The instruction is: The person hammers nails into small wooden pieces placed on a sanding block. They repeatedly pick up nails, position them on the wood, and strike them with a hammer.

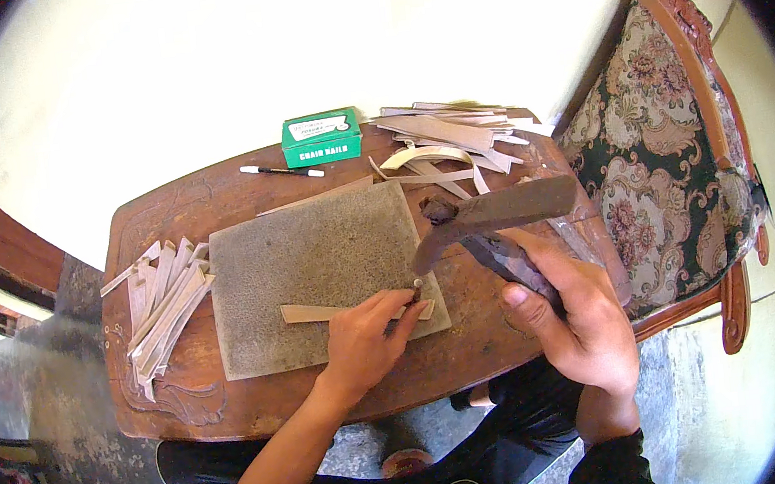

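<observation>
My left hand (360, 339) is closed in a pinch around a short, round-topped metal tool (418, 286), held upright over the right end of a tan strip (305, 313). Whether its tip touches the strip is hidden by the fingers. The strip lies flat on a grey stone slab (314, 249), partly beneath that hand. My right hand (579, 317) grips the dark handle of a hammer (508, 212). The hammer's worn brown head is raised above the slab's right edge, close to the metal tool.
Cut tan strips (170, 305) lie heaped left of the slab. More strips and curled offcuts (452, 138) are piled at the back right, beside a green box (322, 138) and a marker (282, 171). A floral upholstered chair (659, 150) stands right of the wooden table (282, 403).
</observation>
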{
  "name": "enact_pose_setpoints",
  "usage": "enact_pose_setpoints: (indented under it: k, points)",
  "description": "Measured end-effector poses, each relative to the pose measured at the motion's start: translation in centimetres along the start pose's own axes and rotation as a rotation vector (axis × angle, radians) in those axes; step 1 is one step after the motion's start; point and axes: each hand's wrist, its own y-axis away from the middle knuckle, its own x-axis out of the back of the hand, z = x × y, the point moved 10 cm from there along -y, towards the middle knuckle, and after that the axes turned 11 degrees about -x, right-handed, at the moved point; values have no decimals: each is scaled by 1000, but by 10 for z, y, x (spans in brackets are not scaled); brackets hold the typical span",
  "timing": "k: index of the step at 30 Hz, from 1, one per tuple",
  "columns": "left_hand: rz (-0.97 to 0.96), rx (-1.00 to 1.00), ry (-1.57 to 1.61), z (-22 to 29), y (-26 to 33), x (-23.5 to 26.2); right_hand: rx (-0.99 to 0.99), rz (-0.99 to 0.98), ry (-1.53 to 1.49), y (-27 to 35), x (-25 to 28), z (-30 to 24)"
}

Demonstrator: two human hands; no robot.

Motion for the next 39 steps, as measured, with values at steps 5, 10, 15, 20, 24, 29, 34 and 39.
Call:
enact_pose_setpoints:
  k: [5, 10, 15, 20, 24, 29, 34, 39]
  points:
    - [-22, -16, 2, 4, -2, 0, 31, -49, 26, -1, -9, 5]
    - [-15, -4, -1, 4, -2, 0, 40, 59, -35, 1, 3, 6]
    - [-14, 2, 1, 1, 1, -1, 3, -23, -43, -3, -6, 12]
    - [-40, 38, 9, 1, -2, -3, 6, -14, -42, -1, -12, 17]
    - [-27, 17, 1, 0, -1, -2, -59, 5, -90, -2, -6, 16]
    - [-40, 51, 3, -1, 0, -3, -18, -25, -51, -4, -15, 21]
    - [-10, 32, -14, -3, 2, -1, -34, 73, -155, -14, -18, 23]
    - [-3, 148, 38, -14, 3, -1, -421, -100, -890, -39, -98, 95]
